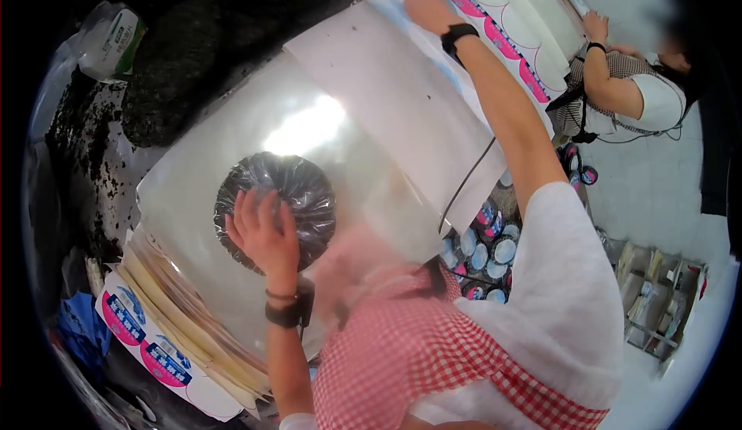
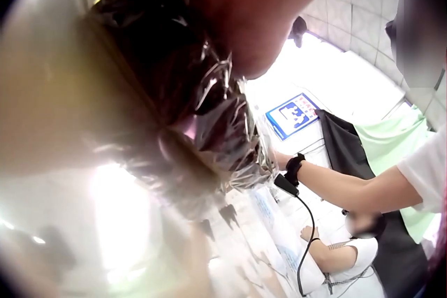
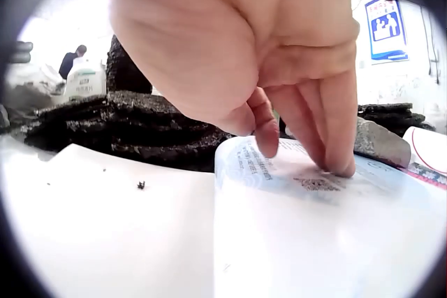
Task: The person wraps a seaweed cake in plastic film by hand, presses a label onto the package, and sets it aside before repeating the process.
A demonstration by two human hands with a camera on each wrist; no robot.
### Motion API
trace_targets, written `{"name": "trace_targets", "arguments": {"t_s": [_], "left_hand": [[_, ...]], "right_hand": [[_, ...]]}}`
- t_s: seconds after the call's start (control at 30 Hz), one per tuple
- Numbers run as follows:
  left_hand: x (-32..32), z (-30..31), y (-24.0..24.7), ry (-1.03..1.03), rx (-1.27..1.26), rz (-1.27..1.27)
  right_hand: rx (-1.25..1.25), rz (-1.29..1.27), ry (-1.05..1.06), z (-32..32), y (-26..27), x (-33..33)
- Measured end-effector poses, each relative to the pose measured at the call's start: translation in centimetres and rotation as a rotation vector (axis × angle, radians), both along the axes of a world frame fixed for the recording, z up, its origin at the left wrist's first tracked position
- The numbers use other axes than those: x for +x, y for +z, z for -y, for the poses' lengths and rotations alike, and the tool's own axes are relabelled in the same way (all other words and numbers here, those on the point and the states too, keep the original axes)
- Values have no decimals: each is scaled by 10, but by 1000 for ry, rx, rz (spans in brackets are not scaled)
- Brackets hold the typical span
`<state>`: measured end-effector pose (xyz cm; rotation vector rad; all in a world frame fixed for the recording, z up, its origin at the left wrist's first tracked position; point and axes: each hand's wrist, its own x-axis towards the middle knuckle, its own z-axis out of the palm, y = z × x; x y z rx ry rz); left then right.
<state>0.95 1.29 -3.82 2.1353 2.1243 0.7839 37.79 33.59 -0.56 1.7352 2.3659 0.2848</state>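
Note:
A round, black, dried-seaweed-like cake in crinkled clear plastic (image 1: 313,198) lies on a shiny pale work surface (image 1: 185,152). My left hand (image 1: 267,233) rests on it with the fingers spread over its top. In the left wrist view the crumpled clear plastic (image 2: 234,134) shows close under that hand. My right hand (image 1: 433,13) reaches to the far side. Its fingertips point down and touch a light-blue and white printed plastic bag (image 3: 279,193), beside a plain white sheet (image 1: 394,98).
Dark, rough stacked slabs (image 1: 209,51) stand along the back, with a clear plastic container (image 1: 108,44) near them. Pink-and-white printed card sheets (image 1: 147,337) lie at the left edge. Several round packs (image 1: 483,248) sit below the work surface. Another person (image 1: 626,90) works at right.

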Motion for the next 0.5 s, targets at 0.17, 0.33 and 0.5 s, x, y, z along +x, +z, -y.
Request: {"name": "trace_targets", "arguments": {"t_s": [0.17, 0.33, 0.5], "left_hand": [[1, 1, 1, 1, -16, 8], [0, 1, 1, -3, -12, 4], [-1, 2, -1, -17, -17, -7]], "right_hand": [[145, -211, -350, 26, -32, -2], [512, -138, -231, 29, -62, 6], [380, -109, -262, 32, -58, -4]]}}
